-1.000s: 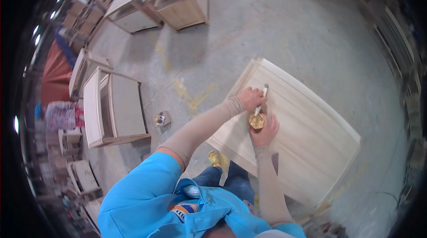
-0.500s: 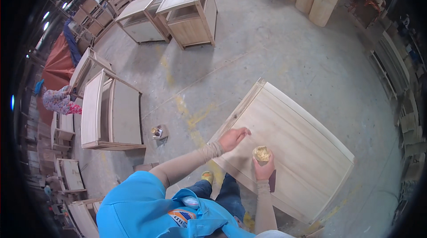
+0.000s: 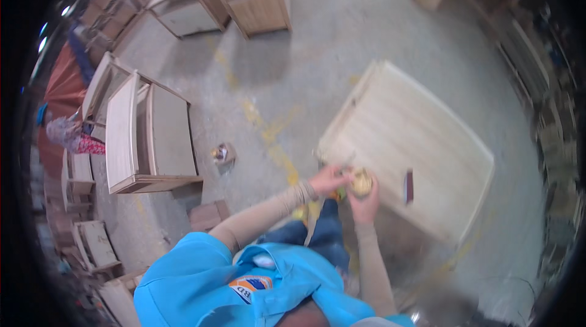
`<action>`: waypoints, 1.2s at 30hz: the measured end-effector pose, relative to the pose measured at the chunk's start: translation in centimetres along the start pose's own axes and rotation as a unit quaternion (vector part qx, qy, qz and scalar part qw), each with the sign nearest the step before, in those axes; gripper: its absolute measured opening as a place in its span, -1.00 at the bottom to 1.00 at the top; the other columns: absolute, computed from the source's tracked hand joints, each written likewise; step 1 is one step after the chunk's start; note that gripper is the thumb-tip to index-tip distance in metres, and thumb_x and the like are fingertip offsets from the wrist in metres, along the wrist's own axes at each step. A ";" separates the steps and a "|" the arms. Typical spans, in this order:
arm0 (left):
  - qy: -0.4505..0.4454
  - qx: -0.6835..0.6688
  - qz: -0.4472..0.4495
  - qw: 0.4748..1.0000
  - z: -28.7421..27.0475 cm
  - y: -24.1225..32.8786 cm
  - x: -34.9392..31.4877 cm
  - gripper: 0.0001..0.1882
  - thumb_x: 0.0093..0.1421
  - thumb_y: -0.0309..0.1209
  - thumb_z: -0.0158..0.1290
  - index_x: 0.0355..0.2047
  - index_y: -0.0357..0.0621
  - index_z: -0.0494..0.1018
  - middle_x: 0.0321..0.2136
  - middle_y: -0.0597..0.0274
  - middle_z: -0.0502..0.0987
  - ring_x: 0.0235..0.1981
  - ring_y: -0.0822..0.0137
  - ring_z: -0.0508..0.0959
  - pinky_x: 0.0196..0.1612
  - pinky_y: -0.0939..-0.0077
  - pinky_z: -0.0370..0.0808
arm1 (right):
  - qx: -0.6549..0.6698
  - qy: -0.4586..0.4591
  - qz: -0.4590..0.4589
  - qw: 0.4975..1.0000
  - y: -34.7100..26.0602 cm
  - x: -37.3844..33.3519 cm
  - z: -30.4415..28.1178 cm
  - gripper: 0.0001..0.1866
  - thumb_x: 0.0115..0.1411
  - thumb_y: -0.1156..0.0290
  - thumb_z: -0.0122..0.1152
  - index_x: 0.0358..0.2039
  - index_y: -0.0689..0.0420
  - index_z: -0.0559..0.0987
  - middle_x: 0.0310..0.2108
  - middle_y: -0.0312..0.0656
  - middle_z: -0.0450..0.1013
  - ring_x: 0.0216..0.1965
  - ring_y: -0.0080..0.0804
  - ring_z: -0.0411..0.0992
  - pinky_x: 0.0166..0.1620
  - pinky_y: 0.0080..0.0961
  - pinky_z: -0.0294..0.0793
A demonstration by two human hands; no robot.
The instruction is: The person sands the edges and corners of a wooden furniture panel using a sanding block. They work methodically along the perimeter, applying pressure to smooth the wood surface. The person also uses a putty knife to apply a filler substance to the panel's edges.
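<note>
A small round tub of yellowish paste [image 3: 361, 183] sits in my right hand [image 3: 366, 206], its fingers wrapped round the side. My left hand [image 3: 329, 180] is closed in a pinch at the tub's left rim; whatever is between its fingers is too blurred to make out. Just beyond both hands lies a pale wooden cabinet [image 3: 421, 125] with a broad flat panel facing up. On that panel, to the right of the tub, rests a dark red flat rectangular piece [image 3: 408, 186].
At the left stands a wooden cabinet [image 3: 171, 134], with a person [image 3: 64, 134] in patterned clothing behind it. An open box with small items [image 3: 223, 154] is on the floor between. More wooden cabinets [image 3: 253, 0] stand far off, and stacked boards [image 3: 525, 52] line the right.
My left hand has moved from above the panel to the tub's rim. My body has shifted back from the panel, and the dark red piece, partly covered before, now shows fully.
</note>
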State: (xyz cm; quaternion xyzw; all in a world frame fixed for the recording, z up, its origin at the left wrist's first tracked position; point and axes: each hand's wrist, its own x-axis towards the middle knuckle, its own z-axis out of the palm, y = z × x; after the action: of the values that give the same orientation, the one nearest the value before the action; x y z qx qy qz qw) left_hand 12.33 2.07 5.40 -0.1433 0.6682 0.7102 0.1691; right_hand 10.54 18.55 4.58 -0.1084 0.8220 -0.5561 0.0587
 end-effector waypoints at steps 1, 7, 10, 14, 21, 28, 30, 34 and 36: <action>-0.050 0.002 -0.108 0.993 -0.8 1.2 -1.2 -0.45 0.25 -0.03 0.03 0.10 -0.14 0.37 -0.59 0.47 0.39 -0.60 0.61 0.35 -0.60 0.66 0.26 | 0.002 -0.006 -0.008 1.000 -0.9 -0.9 0.0 -0.28 -0.10 0.47 0.43 0.10 0.16 0.33 0.02 -0.07 0.40 0.04 -0.20 0.40 0.08 -0.36 0.39; -0.019 -0.181 -0.139 0.973 -2.1 -3.4 -9.3 -0.61 0.20 -0.06 0.10 -0.30 -0.14 0.32 -0.77 0.55 0.15 -0.80 0.66 0.10 -0.75 0.68 -0.04 | 0.020 -0.052 -0.036 0.998 -2.8 -7.3 2.5 -0.27 -0.12 0.44 0.44 0.11 0.07 0.32 0.01 -0.08 0.40 0.03 -0.12 0.41 0.04 -0.36 0.42; -0.034 -0.194 -0.158 0.968 -2.0 -5.0 -11.6 -0.62 0.20 -0.07 0.10 -0.32 -0.11 0.29 -0.79 0.55 0.12 -0.81 0.67 0.08 -0.75 0.68 -0.06 | -0.006 -0.078 -0.023 0.997 -2.5 -9.9 2.6 -0.25 -0.13 0.42 0.44 0.10 0.07 0.31 0.02 -0.07 0.39 0.03 -0.08 0.41 0.03 -0.33 0.42; -0.033 -0.227 -0.168 0.959 -1.3 -6.9 -13.9 -0.69 0.22 -0.13 0.09 -0.30 -0.07 0.29 -0.80 0.54 0.11 -0.82 0.66 0.06 -0.75 0.68 -0.06 | -0.010 -0.151 0.042 0.988 -2.5 -12.4 2.2 -0.17 -0.17 0.46 0.45 0.16 0.09 0.28 0.10 -0.06 0.34 0.10 -0.11 0.35 0.14 -0.35 0.33; 0.074 -0.335 -0.142 0.929 -0.6 -13.2 -17.0 -0.79 0.27 -0.17 -0.01 -0.27 0.01 0.31 -0.74 0.55 0.14 -0.82 0.65 0.08 -0.75 0.69 -0.01 | -0.188 -0.136 -0.081 0.969 4.3 -8.7 -6.9 -0.10 0.02 0.28 0.31 0.31 0.22 0.08 0.30 0.03 0.09 0.32 -0.04 0.05 0.33 -0.26 0.00; 0.195 -0.411 -0.132 0.881 0.1 -22.0 -18.8 -0.75 0.28 -0.14 -0.05 -0.32 -0.04 0.32 -0.55 0.44 0.39 -0.81 0.64 0.06 -0.75 0.70 0.01 | -0.406 0.031 -0.095 0.908 14.1 0.9 -15.0 -0.27 0.12 0.13 0.22 0.20 0.25 0.23 0.09 0.08 0.28 0.11 0.01 0.25 0.16 -0.18 0.23; 0.237 -0.428 -0.137 0.861 1.1 -22.9 -19.0 -0.69 0.28 -0.11 -0.05 -0.28 -0.12 0.35 -0.51 0.39 0.44 -0.81 0.63 0.06 -0.75 0.70 0.01 | -0.437 0.024 -0.074 0.896 14.5 2.5 -14.1 -0.25 0.08 0.10 0.25 0.19 0.21 0.25 0.04 0.04 0.31 0.06 -0.02 0.28 0.11 -0.16 0.30; 0.286 -0.430 -0.149 0.843 1.5 -25.5 -18.8 -0.58 0.30 -0.11 -0.10 -0.23 -0.31 0.38 -0.66 0.44 0.29 -0.79 0.64 0.07 -0.74 0.72 0.06 | -0.467 0.004 -0.035 0.884 15.1 4.5 -12.6 -0.27 -0.01 0.09 0.33 0.14 0.14 0.34 -0.10 -0.05 0.40 -0.03 -0.08 0.36 -0.02 -0.16 0.40; 0.234 -0.456 -0.124 0.849 -0.6 -29.6 -18.2 -0.57 0.30 -0.11 -0.10 -0.23 -0.33 0.38 -0.63 0.41 0.32 -0.79 0.64 0.07 -0.74 0.72 0.06 | -0.450 -0.003 -0.032 0.892 17.0 6.1 -12.4 -0.29 -0.04 0.12 0.35 0.10 0.15 0.39 -0.16 -0.06 0.44 -0.08 -0.08 0.39 -0.04 -0.17 0.41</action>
State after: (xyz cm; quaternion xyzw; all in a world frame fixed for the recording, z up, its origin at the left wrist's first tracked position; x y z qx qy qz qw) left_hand 41.47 2.08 -13.46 -0.4482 0.2655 0.8535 0.0099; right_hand 0.01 34.34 -6.36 -0.1508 0.9802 -0.1276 -0.0121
